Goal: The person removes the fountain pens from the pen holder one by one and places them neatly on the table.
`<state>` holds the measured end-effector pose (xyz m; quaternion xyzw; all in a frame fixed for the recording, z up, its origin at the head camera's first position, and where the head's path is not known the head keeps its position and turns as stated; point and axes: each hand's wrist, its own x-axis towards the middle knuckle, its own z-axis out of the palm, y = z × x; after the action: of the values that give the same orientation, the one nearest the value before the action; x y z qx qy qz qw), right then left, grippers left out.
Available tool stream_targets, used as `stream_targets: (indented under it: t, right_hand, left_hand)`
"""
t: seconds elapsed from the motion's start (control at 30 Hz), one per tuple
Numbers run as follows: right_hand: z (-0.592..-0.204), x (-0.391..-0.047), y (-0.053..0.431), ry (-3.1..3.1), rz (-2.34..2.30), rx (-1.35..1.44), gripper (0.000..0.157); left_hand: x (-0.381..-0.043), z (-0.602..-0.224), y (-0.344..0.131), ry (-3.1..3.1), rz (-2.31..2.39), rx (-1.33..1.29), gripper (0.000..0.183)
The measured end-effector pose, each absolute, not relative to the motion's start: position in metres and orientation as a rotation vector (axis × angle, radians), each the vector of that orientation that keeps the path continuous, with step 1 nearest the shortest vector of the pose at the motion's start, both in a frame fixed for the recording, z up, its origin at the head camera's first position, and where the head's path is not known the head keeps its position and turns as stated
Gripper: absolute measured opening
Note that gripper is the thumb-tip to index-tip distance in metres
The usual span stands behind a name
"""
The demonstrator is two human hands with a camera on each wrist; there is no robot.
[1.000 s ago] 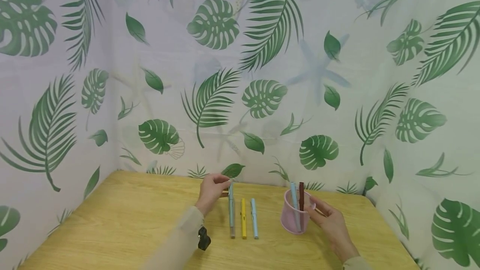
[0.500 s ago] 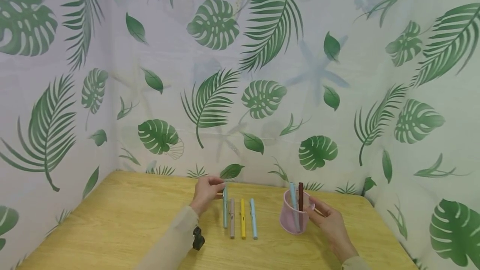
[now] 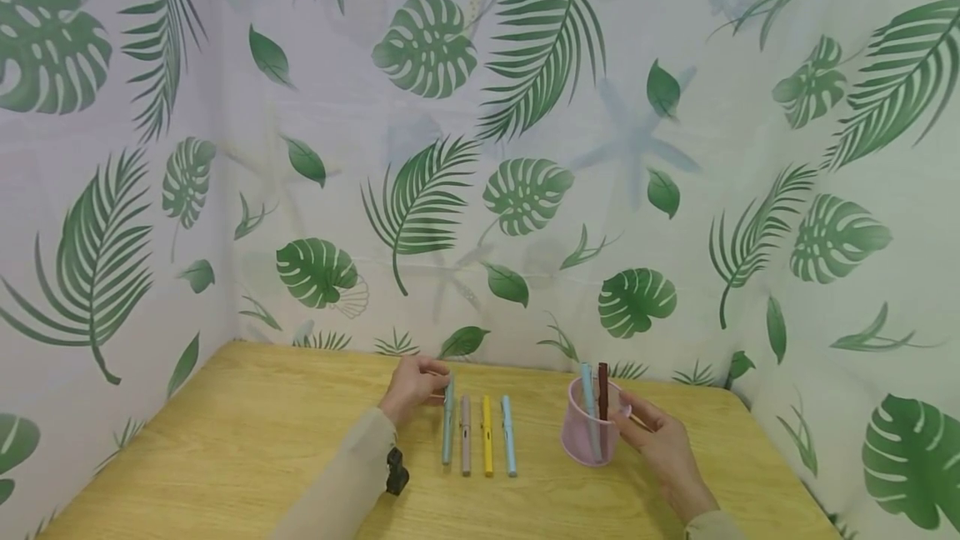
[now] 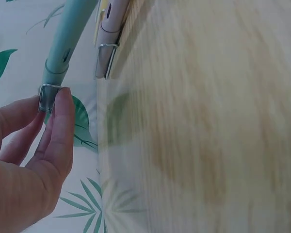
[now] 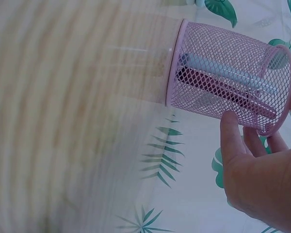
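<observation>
My left hand pinches a teal pen by its clip end, thumb on one side and fingers on the other in the left wrist view. The pen stands leftmost in a row, its lower end pointing toward me. To its right lie a taupe pen, a yellow pen and a light blue pen, side by side. My right hand holds a pink mesh pen holder at its right side. Inside it lean another light blue pen and a dark red pen.
The wooden table backs onto a white curtain printed with green leaves. A black device is strapped at my left wrist. The table's right edge runs just beyond my right hand.
My left hand has carried the teal pen left from over the taupe pen to beside it, then slightly toward me. The right hand and pen holder have stayed in place.
</observation>
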<state>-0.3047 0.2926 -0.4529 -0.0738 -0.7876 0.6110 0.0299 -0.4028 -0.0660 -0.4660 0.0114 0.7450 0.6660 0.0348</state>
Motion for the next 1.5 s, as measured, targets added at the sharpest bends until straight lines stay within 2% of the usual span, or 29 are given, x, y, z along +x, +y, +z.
stream_targets:
  t: [0.6,0.97,1.5]
  right_hand:
    - [-0.454,-0.305,0.294,-2.428,1.871,-0.213,0.068]
    - [-0.454,-0.305,0.294,-2.437,1.849,-0.239,0.066]
    - [-0.454,-0.304,0.294,-2.426,1.854,-0.22,0.07]
  left_hand:
    - [-0.406,-0.475,-0.063,2.412,1.848,-0.082,0.015]
    - [-0.405,-0.476,-0.059,2.482,1.794,-0.054,0.015]
    - [-0.403,-0.476,-0.06,2.446,1.814,-0.076,0.021]
